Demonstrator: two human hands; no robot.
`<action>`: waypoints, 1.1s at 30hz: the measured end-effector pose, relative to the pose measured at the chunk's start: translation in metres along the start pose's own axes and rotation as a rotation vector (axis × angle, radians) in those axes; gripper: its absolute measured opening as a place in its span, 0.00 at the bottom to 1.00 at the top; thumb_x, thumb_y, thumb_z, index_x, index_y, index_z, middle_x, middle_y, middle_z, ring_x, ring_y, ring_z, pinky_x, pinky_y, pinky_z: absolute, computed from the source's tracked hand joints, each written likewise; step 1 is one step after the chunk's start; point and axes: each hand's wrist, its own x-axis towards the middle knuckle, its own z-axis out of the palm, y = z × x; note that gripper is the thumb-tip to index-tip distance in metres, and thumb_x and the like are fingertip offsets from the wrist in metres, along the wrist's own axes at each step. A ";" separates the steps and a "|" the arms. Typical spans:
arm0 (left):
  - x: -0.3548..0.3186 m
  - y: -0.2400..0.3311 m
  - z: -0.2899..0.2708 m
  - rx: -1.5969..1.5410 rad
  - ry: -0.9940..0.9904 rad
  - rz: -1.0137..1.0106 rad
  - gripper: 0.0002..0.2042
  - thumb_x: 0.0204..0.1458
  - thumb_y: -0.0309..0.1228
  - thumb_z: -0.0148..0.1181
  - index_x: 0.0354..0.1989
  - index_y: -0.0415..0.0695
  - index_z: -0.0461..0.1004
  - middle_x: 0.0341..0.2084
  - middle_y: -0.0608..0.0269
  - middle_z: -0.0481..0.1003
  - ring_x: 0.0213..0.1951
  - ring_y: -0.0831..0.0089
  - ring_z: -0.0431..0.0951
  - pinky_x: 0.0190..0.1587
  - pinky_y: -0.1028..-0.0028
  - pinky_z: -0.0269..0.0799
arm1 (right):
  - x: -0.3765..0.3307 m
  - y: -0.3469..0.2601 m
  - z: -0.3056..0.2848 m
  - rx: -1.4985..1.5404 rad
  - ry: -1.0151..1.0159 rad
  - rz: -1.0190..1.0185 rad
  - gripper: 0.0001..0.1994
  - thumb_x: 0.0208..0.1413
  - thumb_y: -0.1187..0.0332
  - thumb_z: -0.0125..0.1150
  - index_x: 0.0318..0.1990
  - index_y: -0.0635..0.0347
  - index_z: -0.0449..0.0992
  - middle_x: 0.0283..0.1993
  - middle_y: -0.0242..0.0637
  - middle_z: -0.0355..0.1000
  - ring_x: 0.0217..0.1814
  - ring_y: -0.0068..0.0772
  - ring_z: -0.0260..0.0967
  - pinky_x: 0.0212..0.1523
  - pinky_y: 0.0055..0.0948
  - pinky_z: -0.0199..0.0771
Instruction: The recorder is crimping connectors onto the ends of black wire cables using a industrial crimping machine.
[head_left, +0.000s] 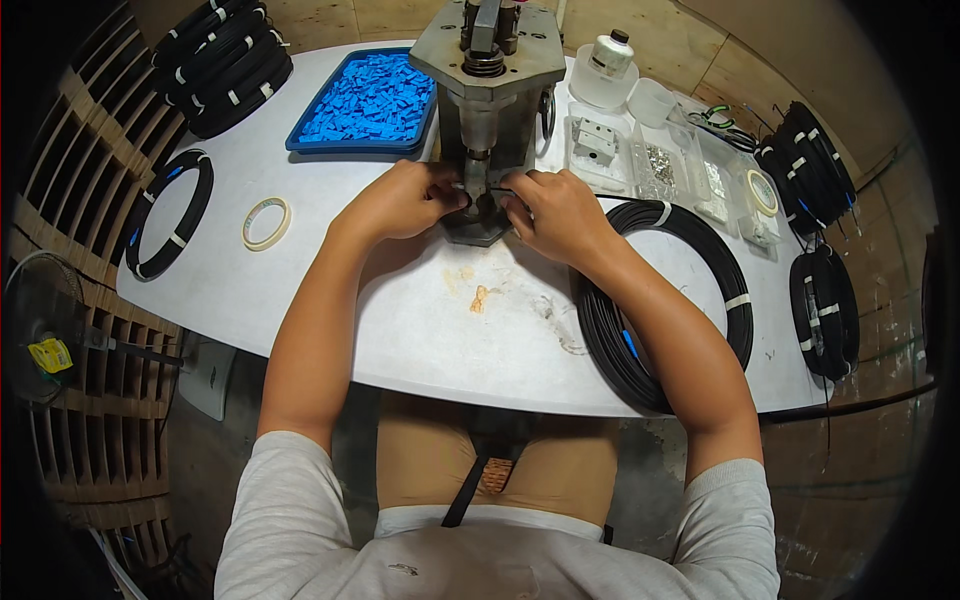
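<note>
A grey metal press (487, 80) stands at the table's far middle, with my hands on either side of its lower tool. My left hand (405, 200) is closed at the tool's left side, fingers curled inward; whatever its fingertips hold is too small to make out. On the right, my right hand (555, 212) pinches the end of a black cable close to the tool. That cable leads back to a large black cable coil (735, 262), tied with white bands, under my right forearm. A blue piece (629, 343) shows on the coil's inner side.
Behind my left hand is a blue tray (300, 146) of small blue parts. A tape roll (266, 224) and a smaller cable coil (192, 222) lie left. Clear bins (655, 170) of metal parts, a white bottle (611, 52) and stacked coils (808, 165) stand right.
</note>
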 end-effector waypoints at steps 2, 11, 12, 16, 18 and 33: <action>0.000 -0.001 0.001 0.000 0.010 0.020 0.15 0.60 0.32 0.65 0.52 0.38 0.82 0.43 0.43 0.85 0.46 0.49 0.86 0.52 0.62 0.79 | 0.000 0.000 0.000 -0.009 -0.010 0.004 0.09 0.57 0.68 0.67 0.43 0.59 0.81 0.31 0.44 0.79 0.34 0.51 0.79 0.40 0.45 0.78; 0.002 -0.007 0.002 -0.027 -0.003 0.022 0.15 0.59 0.32 0.65 0.52 0.38 0.82 0.42 0.43 0.85 0.45 0.50 0.86 0.52 0.62 0.79 | 0.000 -0.001 0.000 0.004 -0.006 0.009 0.09 0.57 0.69 0.67 0.44 0.59 0.81 0.31 0.44 0.79 0.35 0.51 0.79 0.41 0.45 0.78; 0.002 -0.006 0.002 -0.027 -0.004 0.022 0.15 0.59 0.32 0.65 0.52 0.38 0.82 0.42 0.43 0.85 0.45 0.50 0.86 0.52 0.62 0.79 | 0.000 -0.001 0.000 0.002 -0.014 0.011 0.09 0.57 0.69 0.67 0.44 0.59 0.81 0.31 0.44 0.79 0.35 0.51 0.79 0.41 0.45 0.78; 0.002 -0.005 0.002 -0.015 0.003 0.035 0.15 0.59 0.32 0.65 0.52 0.38 0.82 0.42 0.43 0.85 0.45 0.50 0.86 0.51 0.62 0.79 | 0.000 0.000 0.000 0.005 -0.025 0.021 0.09 0.57 0.68 0.67 0.44 0.59 0.81 0.32 0.44 0.79 0.35 0.51 0.79 0.42 0.45 0.77; 0.002 -0.004 0.002 -0.024 -0.005 0.040 0.15 0.59 0.32 0.65 0.52 0.39 0.82 0.42 0.43 0.85 0.45 0.50 0.86 0.51 0.62 0.79 | 0.000 0.000 0.000 -0.001 -0.029 0.021 0.09 0.57 0.68 0.67 0.44 0.59 0.81 0.31 0.45 0.79 0.35 0.51 0.79 0.42 0.45 0.77; 0.000 0.000 0.000 -0.008 0.008 0.039 0.15 0.59 0.31 0.65 0.54 0.40 0.82 0.41 0.44 0.85 0.43 0.52 0.86 0.50 0.63 0.79 | 0.000 0.000 0.000 0.007 -0.022 0.012 0.09 0.57 0.68 0.68 0.44 0.60 0.81 0.32 0.45 0.79 0.35 0.52 0.79 0.41 0.45 0.77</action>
